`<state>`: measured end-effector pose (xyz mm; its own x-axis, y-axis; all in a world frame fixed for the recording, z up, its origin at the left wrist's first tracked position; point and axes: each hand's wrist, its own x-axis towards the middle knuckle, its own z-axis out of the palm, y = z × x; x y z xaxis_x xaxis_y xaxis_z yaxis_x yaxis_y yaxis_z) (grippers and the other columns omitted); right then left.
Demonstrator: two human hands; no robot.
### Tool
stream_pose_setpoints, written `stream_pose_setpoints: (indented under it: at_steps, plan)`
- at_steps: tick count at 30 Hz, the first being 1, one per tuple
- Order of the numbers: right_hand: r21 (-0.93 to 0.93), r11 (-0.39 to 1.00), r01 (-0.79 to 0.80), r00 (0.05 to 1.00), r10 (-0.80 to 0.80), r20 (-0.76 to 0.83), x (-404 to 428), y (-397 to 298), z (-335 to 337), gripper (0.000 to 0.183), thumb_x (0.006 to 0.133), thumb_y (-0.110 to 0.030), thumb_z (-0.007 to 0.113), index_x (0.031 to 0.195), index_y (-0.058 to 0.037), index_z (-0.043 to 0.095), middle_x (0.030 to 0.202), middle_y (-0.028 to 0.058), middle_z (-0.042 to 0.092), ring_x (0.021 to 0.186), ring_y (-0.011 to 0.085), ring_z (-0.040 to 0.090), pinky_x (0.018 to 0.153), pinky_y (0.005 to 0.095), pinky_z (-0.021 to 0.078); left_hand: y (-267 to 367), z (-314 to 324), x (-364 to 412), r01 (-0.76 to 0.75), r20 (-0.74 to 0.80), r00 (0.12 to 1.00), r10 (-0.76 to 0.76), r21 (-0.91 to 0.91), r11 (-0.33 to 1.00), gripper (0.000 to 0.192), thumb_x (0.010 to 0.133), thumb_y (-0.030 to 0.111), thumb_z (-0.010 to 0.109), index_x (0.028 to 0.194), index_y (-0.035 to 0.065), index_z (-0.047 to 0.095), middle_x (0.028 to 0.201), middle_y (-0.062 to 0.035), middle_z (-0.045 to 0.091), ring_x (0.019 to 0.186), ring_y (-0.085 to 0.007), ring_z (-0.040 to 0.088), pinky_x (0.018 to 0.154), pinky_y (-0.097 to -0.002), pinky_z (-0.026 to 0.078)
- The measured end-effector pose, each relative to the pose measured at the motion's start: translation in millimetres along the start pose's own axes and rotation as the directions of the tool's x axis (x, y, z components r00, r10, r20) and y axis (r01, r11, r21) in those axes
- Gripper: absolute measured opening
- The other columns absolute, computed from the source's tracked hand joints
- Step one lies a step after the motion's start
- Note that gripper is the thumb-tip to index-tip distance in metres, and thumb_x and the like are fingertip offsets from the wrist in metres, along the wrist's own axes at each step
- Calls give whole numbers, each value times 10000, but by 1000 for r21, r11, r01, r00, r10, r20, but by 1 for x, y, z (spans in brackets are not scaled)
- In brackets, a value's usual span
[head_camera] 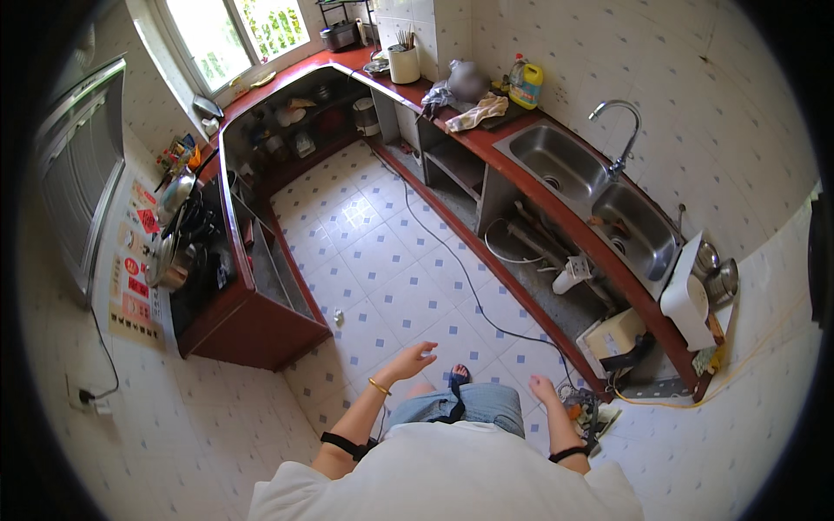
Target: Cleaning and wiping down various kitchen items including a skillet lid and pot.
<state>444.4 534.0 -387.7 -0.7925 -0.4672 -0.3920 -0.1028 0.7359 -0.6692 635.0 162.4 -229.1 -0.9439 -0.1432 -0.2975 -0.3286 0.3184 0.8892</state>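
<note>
Over the tiled floor (391, 260) my left hand (414, 361) hangs in the air with nothing in it, thumb and fingers apart. A gold-coloured bangle (379, 387) circles that wrist. On the other side of my denim shorts (482, 400), my right hand (542, 389) hangs low with its fingers partly curled; no object shows in it, and how far it is closed is unclear. Close to it are a floor drain (565, 392) and a pile of mixed items (586, 415) by the wall.
A dark cable (464, 264) snakes across the floor. The red counter (554, 195) to the right carries a double steel sink (561, 163), with open shelves and pipes beneath. Pots (174, 272) stand on the left counter under a range hood (85, 163). A small object (338, 317) lies on the floor.
</note>
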Motion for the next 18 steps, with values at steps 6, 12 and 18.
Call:
stream_pose_setpoints:
  at_steps: [6,12,18]
  plan:
    - [292,942,166,985,-172,-5,157,-194,-17,352,799,-182,567,1126,-50,563,816,141,626,741,195,591,681,293,468,1,-88,87,116,5,993,-116,51,992,418,877,242,544,1231,38,456,1201,-170,523,1065,-286,539,885,-334,437]
    - [152,955,255,961,-267,66,232,-259,-3,387,800,-216,579,1154,-61,550,862,127,638,756,225,597,706,328,470,0,-175,213,-23,175,985,0,130,991,412,892,257,519,1229,27,455,1167,-161,546,1060,-280,535,892,-355,423]
    - [359,932,-54,998,40,47,300,-247,-7,337,790,-171,589,1104,-47,585,848,137,642,771,206,614,705,312,477,24,-260,346,-76,94,993,68,92,993,377,890,241,527,1204,39,480,1109,-139,579,945,-234,596,807,-322,475]
